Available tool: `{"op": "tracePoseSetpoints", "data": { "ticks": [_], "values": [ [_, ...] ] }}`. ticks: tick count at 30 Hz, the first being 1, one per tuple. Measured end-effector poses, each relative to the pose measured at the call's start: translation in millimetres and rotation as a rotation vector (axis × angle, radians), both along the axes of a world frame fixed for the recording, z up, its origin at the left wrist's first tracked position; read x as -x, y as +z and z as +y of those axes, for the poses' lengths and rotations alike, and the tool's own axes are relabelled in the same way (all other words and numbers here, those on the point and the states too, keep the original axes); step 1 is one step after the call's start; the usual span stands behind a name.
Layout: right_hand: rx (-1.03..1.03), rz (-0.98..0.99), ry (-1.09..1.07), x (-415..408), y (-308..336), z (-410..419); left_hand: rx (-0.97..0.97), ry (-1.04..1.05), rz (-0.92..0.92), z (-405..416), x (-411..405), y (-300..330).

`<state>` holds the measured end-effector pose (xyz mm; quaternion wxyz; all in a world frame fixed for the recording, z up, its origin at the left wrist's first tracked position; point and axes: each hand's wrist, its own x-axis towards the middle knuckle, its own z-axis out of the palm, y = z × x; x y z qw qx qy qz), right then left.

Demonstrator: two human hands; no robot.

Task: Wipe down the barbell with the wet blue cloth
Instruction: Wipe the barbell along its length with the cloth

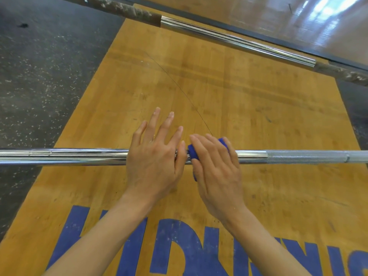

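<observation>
A chrome barbell [79, 156] runs across the view from left to right above a wooden platform, with a knurled stretch at the right. The blue cloth [192, 151] is wrapped over the bar near its middle. My right hand [217, 168] lies over the cloth with fingers fairly straight, pressing it onto the bar; most of the cloth is hidden beneath it. My left hand [155, 156] rests on the bar just left of the cloth, fingers spread and straight, thumb next to the cloth.
A second bar [235, 39], chrome in its middle and rusty brown at both ends, lies diagonally farther away. The wooden platform [219, 96] has blue lettering near me. Dark speckled rubber flooring [39, 76] borders it on the left.
</observation>
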<state>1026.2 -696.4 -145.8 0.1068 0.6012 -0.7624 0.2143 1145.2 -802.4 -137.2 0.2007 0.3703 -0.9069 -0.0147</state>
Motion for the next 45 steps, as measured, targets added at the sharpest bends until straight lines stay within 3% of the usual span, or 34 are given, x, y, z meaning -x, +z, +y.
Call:
{"op": "tracePoseSetpoints", "data": {
  "ticks": [2,7,12,16,21,25,29,32,38,43,45],
  "values": [
    [-0.009,0.001,0.028,3.9,1.8,-2.9,-0.001,-0.013,-0.008,-2.9,0.0,0.0],
    [0.046,-0.09,-0.236,-3.0,-0.5,6.0,-0.033,-0.083,0.007,-4.2,-7.3,8.3],
    [0.0,-0.047,-0.029,-22.1,2.1,-14.5,-0.084,0.063,0.074,-2.3,-39.5,9.0],
    [0.028,-0.081,-0.218,-18.1,0.4,-1.5,-0.07,0.063,0.051,-6.3,-45.7,1.7],
    [-0.026,-0.058,-0.018,-34.3,2.1,-22.2,-0.055,0.06,0.054,-4.6,-47.9,-1.5],
    [-0.013,-0.125,-0.199,-24.2,6.4,-7.6,-0.062,0.063,0.049,-4.4,-46.3,-0.6],
    [-0.035,-0.085,-0.036,-49.8,6.2,-24.4,-0.068,0.073,0.048,-5.2,-45.7,-1.4],
    [-0.026,-0.109,-0.133,-33.6,9.5,-11.4,-0.086,0.065,0.048,-4.5,-45.9,0.3],
    [-0.225,-0.085,-0.2,-33.9,26.2,-44.7,-0.07,0.064,0.053,-4.4,-44.9,-2.9],
    [-0.192,-0.076,-0.101,-50.5,26.2,-9.3,-0.088,0.072,0.055,0.3,-47.4,-3.0],
    [-0.365,-0.112,-0.1,-41.5,40.4,-28.6,-0.094,0.07,0.05,1.5,-48.3,-3.0]
  ]
}}
